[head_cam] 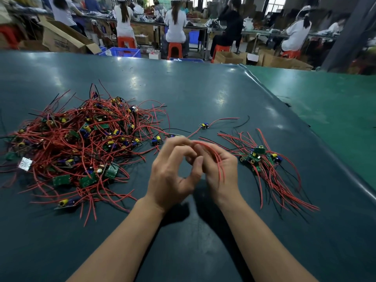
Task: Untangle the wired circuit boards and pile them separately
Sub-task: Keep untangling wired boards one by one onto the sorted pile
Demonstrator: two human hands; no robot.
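From the head view, I have both hands raised over the middle of the bench. My left hand has finger and thumb curled toward a pinch at the red wires; my right hand cups them across its palm. The tangled heap sits toward the left edge, the sorted pile toward the right. One board lies apart beyond my hands. I judge I am mid-untangle; next, work this wire free and lay it on the sorted pile.
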